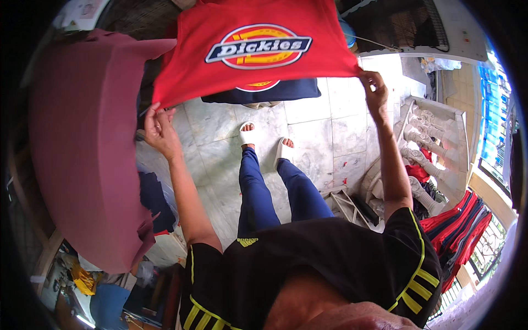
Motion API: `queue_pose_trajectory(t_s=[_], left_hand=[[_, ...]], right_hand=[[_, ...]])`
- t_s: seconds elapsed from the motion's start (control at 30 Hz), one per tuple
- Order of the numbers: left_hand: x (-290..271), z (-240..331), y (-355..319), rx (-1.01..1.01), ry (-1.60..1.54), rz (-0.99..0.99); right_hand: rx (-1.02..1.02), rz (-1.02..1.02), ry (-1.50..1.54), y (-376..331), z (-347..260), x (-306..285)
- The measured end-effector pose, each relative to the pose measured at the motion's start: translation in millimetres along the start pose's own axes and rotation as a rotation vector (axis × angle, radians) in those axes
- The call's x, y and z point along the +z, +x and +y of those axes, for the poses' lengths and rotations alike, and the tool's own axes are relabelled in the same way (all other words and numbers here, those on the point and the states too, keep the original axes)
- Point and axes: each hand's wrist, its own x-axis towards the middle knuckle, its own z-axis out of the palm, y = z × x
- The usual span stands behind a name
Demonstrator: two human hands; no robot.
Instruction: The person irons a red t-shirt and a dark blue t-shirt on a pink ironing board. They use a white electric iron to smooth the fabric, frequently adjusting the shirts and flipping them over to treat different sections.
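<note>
A red sleeveless shirt [187,60] with a large oval logo in yellow, white and navy is stretched out in front of me at the top of the head view. My left hand [159,129] pinches its near left corner. At the opposite corner, my right hand [376,98] grips the fabric between thumb and fingers. Both arms reach forward, and the hem is pulled taut between them. Beneath the red shirt, partly covered, a dark navy garment [294,91] shows part of a similar round print. The shirt's far end runs out of the picture.
A large maroon cloth [71,148] hangs or lies along my left. White balusters [426,137] stand at the right, with red and dark garments [459,231] draped on a railing near them. Under my white slippers [248,133] lies a pale tiled floor [313,132].
</note>
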Motion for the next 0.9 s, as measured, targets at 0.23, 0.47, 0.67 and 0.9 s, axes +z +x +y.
queue_pose_trajectory(t_s=[0.23, 0.47, 0.67, 0.9], left_hand=[[7, -193, -27, -0.467, -0.035, 0.109], [9, -185, -25, -0.419, -0.022, 0.096], [-1, -215, -35, -0.491, 0.059, 0.061], [66, -137, -55, 0.365, 0.75, -0.388]], right_hand=[[0.076, -0.125, -0.213, -58, 98, 106], [0.075, -0.092, -0.293, -64, 80, 82], [0.205, -0.179, -0.233, -74, 96, 102], [-0.045, -0.122, -0.364, -42, 49, 129]])
